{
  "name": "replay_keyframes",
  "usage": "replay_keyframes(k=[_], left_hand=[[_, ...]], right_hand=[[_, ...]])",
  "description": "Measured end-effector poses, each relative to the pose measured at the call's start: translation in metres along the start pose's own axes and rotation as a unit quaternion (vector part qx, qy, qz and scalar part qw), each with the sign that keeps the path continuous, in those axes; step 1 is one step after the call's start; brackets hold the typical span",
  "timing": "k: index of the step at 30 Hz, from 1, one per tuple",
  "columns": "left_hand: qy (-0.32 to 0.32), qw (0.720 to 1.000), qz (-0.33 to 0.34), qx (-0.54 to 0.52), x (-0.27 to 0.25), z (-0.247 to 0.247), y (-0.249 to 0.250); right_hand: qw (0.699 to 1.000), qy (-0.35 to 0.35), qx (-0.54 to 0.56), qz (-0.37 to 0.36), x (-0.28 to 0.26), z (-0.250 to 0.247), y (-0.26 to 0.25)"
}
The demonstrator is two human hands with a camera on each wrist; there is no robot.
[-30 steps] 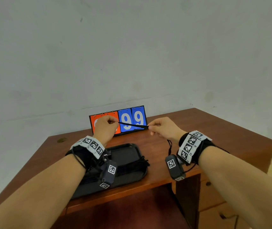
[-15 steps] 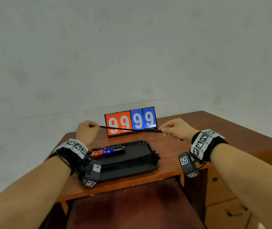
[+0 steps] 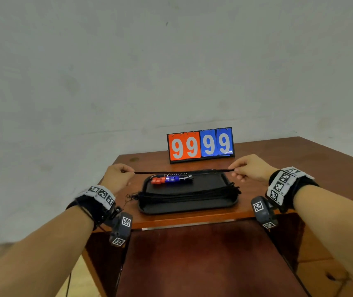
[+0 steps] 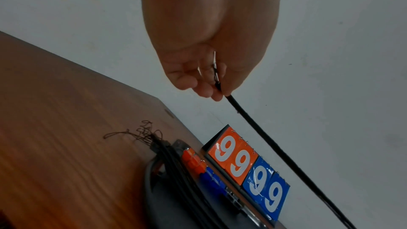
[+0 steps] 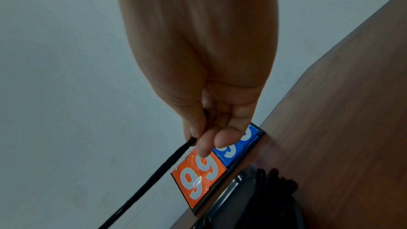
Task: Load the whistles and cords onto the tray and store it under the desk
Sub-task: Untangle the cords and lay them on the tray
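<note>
While the left hand point(image 3: 118, 179) and right hand point(image 3: 250, 169) each pinch one end, a black cord point(image 3: 182, 172) stretches taut above the far rim of the tray point(image 3: 184, 207). Whistles point(image 3: 171, 179) line that rim; more cords point(image 3: 188, 192) overhang both short edges. The scoreboard point(image 3: 200, 144) stands just behind on the desk point(image 3: 278, 151).

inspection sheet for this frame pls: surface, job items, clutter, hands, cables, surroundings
Surface: brown wooden desk, tray sits near its front edge.
Job's things: black tray holds a row of red, blue and black whistles and a bundle of black cords; one more cord is stretched in the air above the tray.
Clutter: scoreboard reading 9999 behind the tray.
Grippers: left hand and right hand each pinch one end of the stretched cord.
Cables: thin wires at the wrist cameras.
Surroundings: plain grey wall.
</note>
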State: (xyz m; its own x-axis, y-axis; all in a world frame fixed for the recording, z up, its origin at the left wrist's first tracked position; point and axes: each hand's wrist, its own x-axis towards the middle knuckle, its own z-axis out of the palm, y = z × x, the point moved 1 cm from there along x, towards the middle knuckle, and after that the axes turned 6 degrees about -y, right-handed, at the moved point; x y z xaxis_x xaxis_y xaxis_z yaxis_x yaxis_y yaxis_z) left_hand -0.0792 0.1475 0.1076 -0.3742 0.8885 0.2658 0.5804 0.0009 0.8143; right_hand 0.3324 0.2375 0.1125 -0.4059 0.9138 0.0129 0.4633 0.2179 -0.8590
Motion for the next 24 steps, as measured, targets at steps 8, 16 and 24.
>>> replay_keyframes(k=[8,16,24], left_hand=[[-0.078,0.993,0.011,0.092,0.006,0.003,-0.023],[-0.142,0.982,0.001,0.124,0.013,0.025,-0.040],[-0.164,0.969,-0.004,0.185,0.021,0.037,-0.049]], right_hand=[[0.999,0.026,-0.010,0.045,0.016,0.014,0.021],[0.992,0.066,-0.093,0.057,0.033,0.016,0.053],[0.987,0.050,-0.136,0.071,0.046,0.021,0.062]])
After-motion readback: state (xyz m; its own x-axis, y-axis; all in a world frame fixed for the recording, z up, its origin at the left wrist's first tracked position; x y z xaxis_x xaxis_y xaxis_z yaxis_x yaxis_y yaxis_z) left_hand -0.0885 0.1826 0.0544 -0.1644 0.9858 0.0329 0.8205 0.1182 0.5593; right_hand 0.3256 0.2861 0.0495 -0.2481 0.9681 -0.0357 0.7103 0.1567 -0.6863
